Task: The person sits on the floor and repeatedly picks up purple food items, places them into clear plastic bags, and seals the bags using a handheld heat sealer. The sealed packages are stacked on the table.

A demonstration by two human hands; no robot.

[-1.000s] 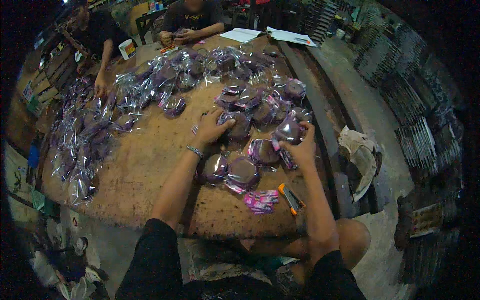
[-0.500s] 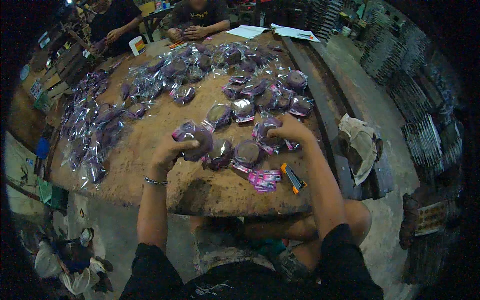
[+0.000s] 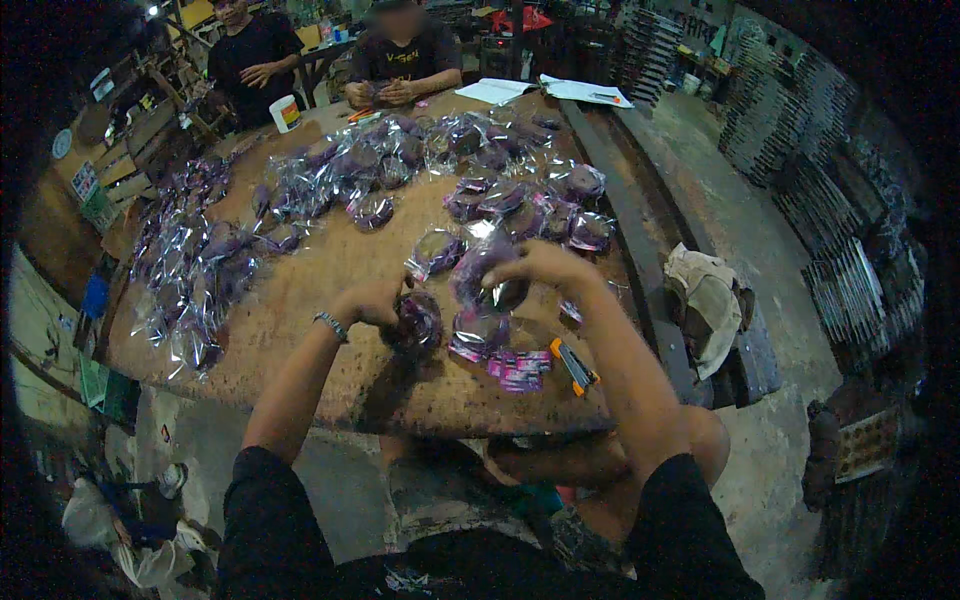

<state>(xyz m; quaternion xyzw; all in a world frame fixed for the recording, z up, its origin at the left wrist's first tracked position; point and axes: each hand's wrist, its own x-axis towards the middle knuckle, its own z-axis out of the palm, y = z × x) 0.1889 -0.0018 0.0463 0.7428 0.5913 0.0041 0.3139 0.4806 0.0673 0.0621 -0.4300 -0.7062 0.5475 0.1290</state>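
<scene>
Round purple-brown items in clear plastic wrap, their exact kind not clear, lie on the table. My left hand (image 3: pixel 368 303) is closed on the edge of one wrapped round item (image 3: pixel 420 322), low over the near middle of the table. A second wrapped item (image 3: pixel 478 275), smeared by motion, is in the grip of my right hand (image 3: pixel 540 268). Just below it lies another wrapped round item (image 3: pixel 480 330). Small pink printed labels (image 3: pixel 520 370) are spread in front of it. An orange-and-black box cutter (image 3: pixel 574 367) lies beside them, near my right forearm.
Many more wrapped items (image 3: pixel 380 150) are heaped across the far side and left of the wooden table (image 3: pixel 300 350). Two people are at the far edge, near a white tub (image 3: pixel 285 113). An open notebook (image 3: pixel 495 91) and a pale cloth (image 3: pixel 705 300) lie toward the right.
My left hand has moved right and nearer, and my right hand has come left with a wrapped item. The standing person's hand has shifted at the far left. The view has tilted slightly.
</scene>
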